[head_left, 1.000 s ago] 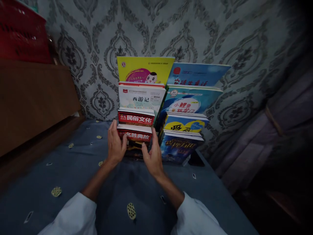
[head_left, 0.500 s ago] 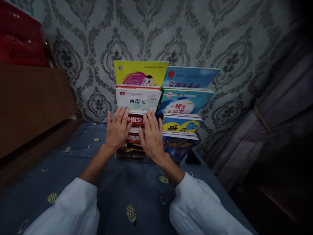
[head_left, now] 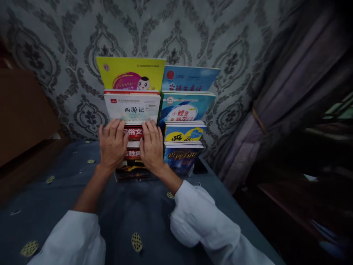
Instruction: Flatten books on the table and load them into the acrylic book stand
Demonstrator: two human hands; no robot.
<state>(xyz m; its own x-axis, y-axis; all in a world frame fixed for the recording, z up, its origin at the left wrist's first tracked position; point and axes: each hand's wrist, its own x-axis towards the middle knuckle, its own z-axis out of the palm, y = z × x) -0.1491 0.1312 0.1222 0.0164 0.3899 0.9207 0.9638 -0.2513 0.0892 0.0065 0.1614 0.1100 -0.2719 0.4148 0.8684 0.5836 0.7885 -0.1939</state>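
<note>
Books stand upright in stepped tiers, in two columns side by side. In the left column are a yellow book, a white book, a red-topped book and a front book with a dark, golden picture. My left hand lies at the left side of the red-topped book, fingers stretched up to its top edge. My right hand rests likewise on its right side, fingers extended and close together, thumb apart. Both hands partly cover the two lower books. Neither has fingers visibly wrapped round a book.
The right column has a blue book, a teal book, a yellow-and-blue book and a dark blue book. A black flat object lies beside them. Patterned wallpaper stands behind, a brown box left, a tied curtain right.
The view has turned right, so books and hands appear farther left and the red basket has left the frame. My hands keep their place on the left column, fingers slightly more bent.
</note>
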